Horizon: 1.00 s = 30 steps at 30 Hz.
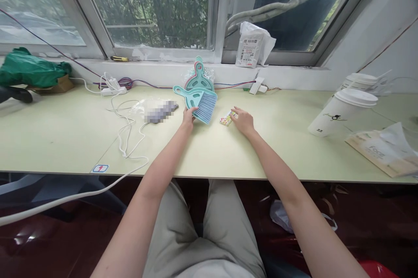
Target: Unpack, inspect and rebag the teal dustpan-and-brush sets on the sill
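My left hand [188, 119] is closed on a mint-green hand dustpan [190, 97], its thumb over the front near the lower edge. A small brush with blue-grey bristles [206, 107] lies against the pan, bristles facing me. Beyond it, more small dustpans [198, 78] in teal and pink, with clear plastic wrap about them, lean by the window ledge. To the right, my right hand [243, 120] has its fingertips closed over a small stack of colourful printed cards or stickers [225, 120] on the table. The fingers partly cover the stack.
On the pale green table [202, 156] are white cables [126, 139], a blurred-out phone-like item [160, 112] and a power strip [113, 88]. Rightward stand paper cups [342, 110] and a tissue pack [375, 149]. A screwdriver [120, 58] and a wrapped packet [250, 49] sit on the sill.
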Motion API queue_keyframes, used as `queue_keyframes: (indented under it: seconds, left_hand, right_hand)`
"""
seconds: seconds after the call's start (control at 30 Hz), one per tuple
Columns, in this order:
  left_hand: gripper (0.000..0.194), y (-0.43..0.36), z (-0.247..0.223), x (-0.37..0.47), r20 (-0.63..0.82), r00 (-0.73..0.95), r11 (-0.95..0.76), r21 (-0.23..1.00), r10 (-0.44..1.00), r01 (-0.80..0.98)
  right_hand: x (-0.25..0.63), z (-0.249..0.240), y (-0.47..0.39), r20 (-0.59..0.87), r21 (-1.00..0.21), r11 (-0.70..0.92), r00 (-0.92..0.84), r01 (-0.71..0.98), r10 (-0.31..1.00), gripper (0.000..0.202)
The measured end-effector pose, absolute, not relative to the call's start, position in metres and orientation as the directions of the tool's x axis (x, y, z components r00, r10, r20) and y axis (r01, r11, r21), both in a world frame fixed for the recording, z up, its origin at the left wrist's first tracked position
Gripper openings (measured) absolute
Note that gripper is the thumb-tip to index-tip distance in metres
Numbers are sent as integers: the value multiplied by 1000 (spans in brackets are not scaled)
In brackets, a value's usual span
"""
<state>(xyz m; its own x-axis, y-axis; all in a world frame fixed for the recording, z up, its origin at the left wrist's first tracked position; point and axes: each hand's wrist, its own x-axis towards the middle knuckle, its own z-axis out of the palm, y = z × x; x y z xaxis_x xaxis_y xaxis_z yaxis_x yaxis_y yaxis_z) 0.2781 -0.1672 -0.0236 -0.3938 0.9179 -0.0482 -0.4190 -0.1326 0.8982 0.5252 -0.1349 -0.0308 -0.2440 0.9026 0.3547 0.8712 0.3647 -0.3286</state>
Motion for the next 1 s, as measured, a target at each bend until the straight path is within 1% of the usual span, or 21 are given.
queue_keyframes:
  seconds: [0.1,0.17,0.23,0.3,0.37,0.43,0.47,0.5,0.53,0.57,0.6,0.67,0.73,0.77,0.83,0.9,1.0]
  left_hand:
    - [41,-167,-26,280,-71,-447,-143,892,892,-428]
    - [37,-168,-25,281,-80,-449,-144,884,890,-444]
    - [33,-169,-23,282,-74,-468,-155,888,881,-432]
    - [31,-171,-21,284,-66,-498,-166,898,865,-408]
    - [30,-172,-19,286,-65,-504,-166,902,861,-399]
    - [29,-171,-19,291,-75,-473,-143,902,878,-408]
    - [29,-171,-18,294,-86,-446,-121,902,891,-415]
    - [29,-170,-18,298,-97,-412,-95,902,906,-421]
    - [29,-170,-18,302,-102,-372,-72,902,922,-425]
    - [30,-169,-18,306,-100,-332,-56,901,938,-430]
    - [31,-170,-18,309,-92,-295,-48,900,951,-434]
    - [33,-172,-18,314,-58,-245,-56,900,968,-432]
    - [37,-175,-18,314,-23,-217,-71,906,976,-416]
    - [40,-176,-18,313,-11,-199,-73,910,980,-408]
    - [46,-179,-18,310,13,-157,-75,916,988,-395]
    - [52,-180,-19,308,43,-121,-86,921,992,-381]
    - [60,-178,-24,308,112,-84,-134,931,990,-340]
  right_hand:
    - [521,-36,-136,235,-266,362,-304,893,923,51]
    - [520,-38,-135,178,-250,372,-335,894,925,47]
    - [522,-37,-133,176,-280,314,-273,907,946,41]
    - [525,-31,-130,203,-367,236,-170,900,964,37]
    - [528,-23,-129,245,-511,218,-102,831,964,38]
    - [525,-14,-132,353,-648,297,-69,702,933,45]
    - [521,-10,-136,430,-679,362,-54,638,901,50]
    - [515,-8,-141,507,-680,432,-47,593,861,52]
    - [508,-7,-147,574,-652,497,-56,573,817,54]
    - [501,-7,-153,615,-605,547,-97,579,782,54]
    - [493,-9,-160,625,-546,583,-170,602,762,54]
    - [478,-15,-172,558,-412,630,-365,658,745,55]
    - [470,-23,-177,441,-322,646,-494,692,749,56]
    - [468,-26,-178,392,-307,638,-517,707,761,57]
    - [467,-31,-176,331,-326,592,-497,737,802,58]
    - [469,-34,-172,300,-358,543,-457,760,837,59]
    - [471,-35,-169,263,-373,516,-445,771,856,59]
